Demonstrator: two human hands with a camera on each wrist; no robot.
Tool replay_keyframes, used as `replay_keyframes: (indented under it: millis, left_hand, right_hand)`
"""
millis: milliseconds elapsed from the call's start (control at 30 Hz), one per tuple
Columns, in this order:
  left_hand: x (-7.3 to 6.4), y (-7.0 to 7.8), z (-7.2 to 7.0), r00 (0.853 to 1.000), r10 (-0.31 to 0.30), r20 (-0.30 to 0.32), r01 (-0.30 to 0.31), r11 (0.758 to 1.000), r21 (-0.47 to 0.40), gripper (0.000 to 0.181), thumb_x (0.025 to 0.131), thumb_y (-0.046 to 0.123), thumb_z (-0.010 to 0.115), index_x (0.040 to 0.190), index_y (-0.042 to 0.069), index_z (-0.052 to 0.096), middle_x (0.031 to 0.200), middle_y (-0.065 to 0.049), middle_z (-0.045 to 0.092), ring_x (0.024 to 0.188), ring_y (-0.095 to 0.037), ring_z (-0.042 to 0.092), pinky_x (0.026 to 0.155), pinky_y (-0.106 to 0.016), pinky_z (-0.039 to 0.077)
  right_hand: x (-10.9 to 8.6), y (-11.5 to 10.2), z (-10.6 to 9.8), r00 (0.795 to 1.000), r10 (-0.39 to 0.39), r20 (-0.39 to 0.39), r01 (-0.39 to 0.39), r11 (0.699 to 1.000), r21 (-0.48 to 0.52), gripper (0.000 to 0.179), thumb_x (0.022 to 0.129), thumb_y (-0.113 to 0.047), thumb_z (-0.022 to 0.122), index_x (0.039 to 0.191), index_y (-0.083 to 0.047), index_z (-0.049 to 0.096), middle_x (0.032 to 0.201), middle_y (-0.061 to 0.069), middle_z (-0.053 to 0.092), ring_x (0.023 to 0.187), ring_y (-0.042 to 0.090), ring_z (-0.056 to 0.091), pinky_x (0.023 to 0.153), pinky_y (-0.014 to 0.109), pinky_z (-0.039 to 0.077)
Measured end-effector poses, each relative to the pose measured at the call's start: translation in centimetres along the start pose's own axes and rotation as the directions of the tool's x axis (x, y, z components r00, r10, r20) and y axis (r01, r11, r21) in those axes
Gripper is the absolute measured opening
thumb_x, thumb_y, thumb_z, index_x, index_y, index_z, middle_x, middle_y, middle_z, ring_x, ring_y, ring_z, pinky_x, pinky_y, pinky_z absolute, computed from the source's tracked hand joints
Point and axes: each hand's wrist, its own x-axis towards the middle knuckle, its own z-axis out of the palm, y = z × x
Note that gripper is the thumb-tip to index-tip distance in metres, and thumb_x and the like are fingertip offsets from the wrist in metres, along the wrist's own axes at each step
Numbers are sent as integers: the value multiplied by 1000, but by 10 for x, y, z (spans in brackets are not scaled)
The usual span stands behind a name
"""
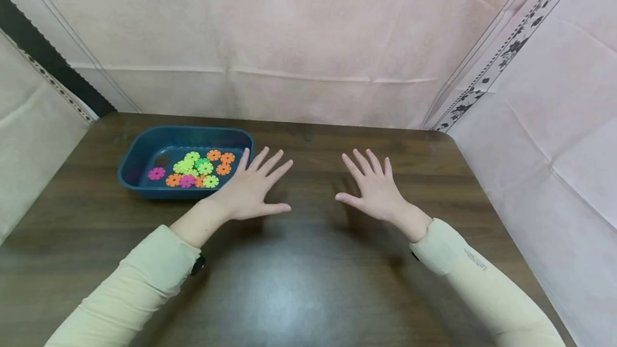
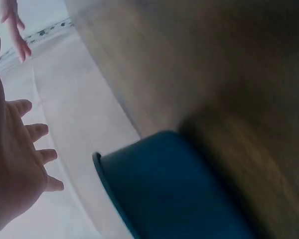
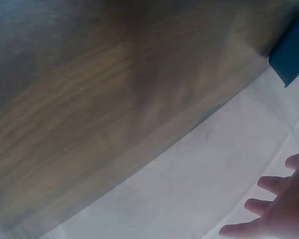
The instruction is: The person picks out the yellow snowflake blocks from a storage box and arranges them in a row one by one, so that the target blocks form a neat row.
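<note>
Both hands hover above a dark wooden table with fingers spread and nothing held. My left hand is beside the right end of a blue plastic tray, overlapping its near right corner in the head view. In the tray lie several flower-shaped plastic discs: a pink disc, an orange disc, a green-yellow disc and others, some overlapping. My right hand is farther right, over bare wood. The left wrist view shows the tray's outer wall below the left hand. The right hand shows partly in its wrist view.
The wooden table reaches a pale cloth wall at the back. More pale cloth hangs at both sides, with a patterned border strip on the right. The tray stands at the table's back left.
</note>
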Motion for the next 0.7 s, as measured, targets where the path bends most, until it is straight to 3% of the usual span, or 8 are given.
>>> replay_keyframes:
  millis: [200, 333, 400, 533, 700]
  left_hand:
    - [-9, -25, -16, 995, -79, -64, 74, 994, -77, 91, 82, 64, 55, 151, 18, 19, 157, -12, 15, 143, -40, 9, 112, -67, 1]
    - [-21, -50, -27, 978, -192, -87, 178, 973, -147, 91, 82, 61, 59, 151, 17, 18, 156, -15, 18, 142, -41, 12, 111, -68, 4]
    - [-29, -63, -33, 962, -257, -91, 236, 953, -192, 92, 82, 58, 61, 151, 16, 17, 155, -16, 18, 141, -42, 12, 111, -68, 5]
    - [-46, -88, -44, 924, -370, -95, 333, 902, -276, 96, 81, 57, 62, 151, 16, 12, 155, -18, 16, 139, -45, 13, 108, -70, 9]
    - [-70, -115, -53, 865, -491, -103, 415, 816, -402, 97, 82, 54, 63, 152, 19, 6, 156, -20, 10, 139, -49, 8, 102, -76, 8]
  right_hand:
    - [24, -13, -6, 1000, 16, 2, -16, 988, 151, 86, 86, -60, 53, 151, -21, 14, 155, 12, 20, 142, 36, 16, 112, 62, 16]
    - [44, -30, -12, 998, 54, 29, -61, 942, 329, 83, 86, -57, 56, 150, -17, 21, 152, 11, 26, 140, 33, 22, 112, 55, 25]
    - [56, -39, -14, 996, 79, 43, -90, 900, 427, 82, 85, -55, 58, 149, -16, 24, 151, 10, 30, 139, 30, 26, 112, 51, 28]
    - [77, -59, -18, 991, 114, 73, -134, 765, 630, 77, 85, -48, 63, 146, -15, 31, 144, 10, 40, 134, 28, 37, 108, 46, 37]
    - [102, -84, -23, 985, 117, 125, -171, 620, 766, 68, 85, -42, 65, 141, -16, 38, 134, 10, 50, 121, 24, 51, 98, 40, 48]
